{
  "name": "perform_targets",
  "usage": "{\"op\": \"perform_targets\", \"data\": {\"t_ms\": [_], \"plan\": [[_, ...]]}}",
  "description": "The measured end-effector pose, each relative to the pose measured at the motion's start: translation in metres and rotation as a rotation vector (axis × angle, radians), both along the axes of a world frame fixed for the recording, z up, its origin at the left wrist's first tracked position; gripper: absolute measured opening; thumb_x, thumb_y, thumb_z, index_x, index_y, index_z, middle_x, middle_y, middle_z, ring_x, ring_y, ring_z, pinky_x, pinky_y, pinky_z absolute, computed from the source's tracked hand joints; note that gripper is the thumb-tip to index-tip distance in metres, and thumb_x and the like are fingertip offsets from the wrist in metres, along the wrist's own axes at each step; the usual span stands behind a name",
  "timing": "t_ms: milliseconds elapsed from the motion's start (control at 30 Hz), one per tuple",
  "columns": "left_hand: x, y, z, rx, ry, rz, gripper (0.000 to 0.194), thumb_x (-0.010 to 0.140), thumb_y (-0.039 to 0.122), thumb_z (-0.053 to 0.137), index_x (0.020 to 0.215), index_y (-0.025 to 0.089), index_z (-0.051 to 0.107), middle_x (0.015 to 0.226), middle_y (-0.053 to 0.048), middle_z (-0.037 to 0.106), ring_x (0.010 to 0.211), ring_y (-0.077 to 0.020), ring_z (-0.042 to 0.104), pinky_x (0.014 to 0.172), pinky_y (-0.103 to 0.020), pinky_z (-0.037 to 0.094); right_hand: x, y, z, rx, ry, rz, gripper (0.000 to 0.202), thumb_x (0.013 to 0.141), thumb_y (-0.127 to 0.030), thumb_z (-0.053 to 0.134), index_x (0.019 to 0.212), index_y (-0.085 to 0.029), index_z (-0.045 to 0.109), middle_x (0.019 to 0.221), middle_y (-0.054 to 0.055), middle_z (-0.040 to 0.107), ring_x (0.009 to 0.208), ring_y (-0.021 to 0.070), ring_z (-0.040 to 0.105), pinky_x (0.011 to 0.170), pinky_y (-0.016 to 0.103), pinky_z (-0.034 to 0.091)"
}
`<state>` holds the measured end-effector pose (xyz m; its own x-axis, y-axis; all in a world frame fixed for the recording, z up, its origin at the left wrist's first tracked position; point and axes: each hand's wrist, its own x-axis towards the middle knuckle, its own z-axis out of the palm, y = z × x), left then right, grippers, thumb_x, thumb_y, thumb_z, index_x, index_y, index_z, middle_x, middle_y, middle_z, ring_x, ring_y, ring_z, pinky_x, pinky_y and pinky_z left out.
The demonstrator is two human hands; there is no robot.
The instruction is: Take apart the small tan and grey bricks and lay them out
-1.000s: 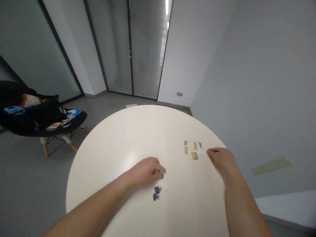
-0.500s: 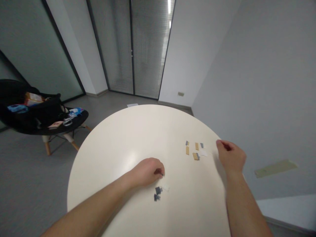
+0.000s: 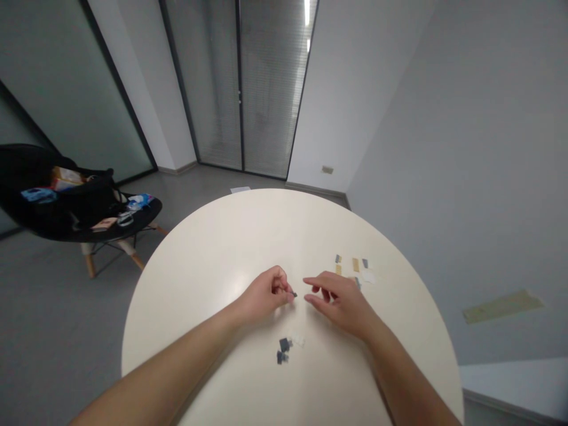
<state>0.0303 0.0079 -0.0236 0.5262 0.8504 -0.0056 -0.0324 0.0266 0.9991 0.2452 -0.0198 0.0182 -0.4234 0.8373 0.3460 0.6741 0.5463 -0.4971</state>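
The left hand (image 3: 261, 296) pinches a tiny dark piece (image 3: 295, 294) over the desk (image 3: 248, 231), the right hand (image 3: 344, 303) near it with fingers parted, and so slight a hold could let it slip

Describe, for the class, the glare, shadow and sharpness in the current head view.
In the head view, pale glare marks the round cream table beside the bare left hand; in the head view, soft shadow lies beneath the bare right hand; also in the head view, the small dark-grey pieces look soft, their finer details unreadable.
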Motion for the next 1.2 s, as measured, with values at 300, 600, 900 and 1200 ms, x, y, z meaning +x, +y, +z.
{"op": "perform_targets", "data": {"t_ms": [300, 600, 900, 1200], "plan": [[0.002, 0.002, -0.008, -0.038, -0.034, -0.046, 0.025, 0.073, 0.014, 0.064, 0.082, 0.020, 0.042, 0.067, 0.006, 0.056, 0.059, -0.0076, 0.051, 0.057, -0.021, 0.034, -0.018, -0.004, -0.009, -0.168, -0.012, 0.140, 0.024, 0.086, -0.020, 0.057, 0.107, -0.026, 0.069, 0.088, 0.002, 0.066, 0.066, 0.0104, 0.055, 0.063, 0.023, 0.043], [0.002, 0.001, -0.003, -0.101, -0.144, -0.107, 0.030, 0.074, 0.017, 0.068, 0.083, 0.020, 0.040, 0.070, 0.004, 0.062, 0.064, -0.0086, 0.057, 0.060, -0.021, 0.035, -0.016, -0.003, -0.006, -0.102, -0.006, 0.117, 0.020, 0.083, -0.021, 0.060, 0.100, -0.025, 0.070, 0.086, 0.003, 0.065, 0.065, 0.0108, 0.055, 0.063, 0.023, 0.044], [0.000, 0.002, -0.004, -0.124, -0.116, -0.108, 0.035, 0.072, 0.028, 0.073, 0.083, 0.020, 0.041, 0.068, 0.004, 0.062, 0.063, -0.0092, 0.058, 0.059, -0.021, 0.035, -0.023, -0.004, -0.006, -0.083, 0.028, 0.173, 0.020, 0.087, -0.018, 0.053, 0.096, -0.023, 0.070, 0.090, 0.004, 0.070, 0.079, 0.0130, 0.062, 0.070, 0.023, 0.048], [-0.001, 0.001, -0.004, -0.063, 0.019, -0.100, 0.027, 0.076, 0.034, 0.071, 0.084, 0.016, 0.051, 0.069, -0.001, 0.063, 0.061, -0.0105, 0.055, 0.058, -0.022, 0.035, 0.045, 0.018, -0.007, -0.001, -0.090, -0.382, 0.019, 0.083, -0.027, 0.053, 0.086, -0.020, 0.070, 0.085, 0.005, 0.072, 0.073, 0.0177, 0.064, 0.070, 0.031, 0.048]]}}
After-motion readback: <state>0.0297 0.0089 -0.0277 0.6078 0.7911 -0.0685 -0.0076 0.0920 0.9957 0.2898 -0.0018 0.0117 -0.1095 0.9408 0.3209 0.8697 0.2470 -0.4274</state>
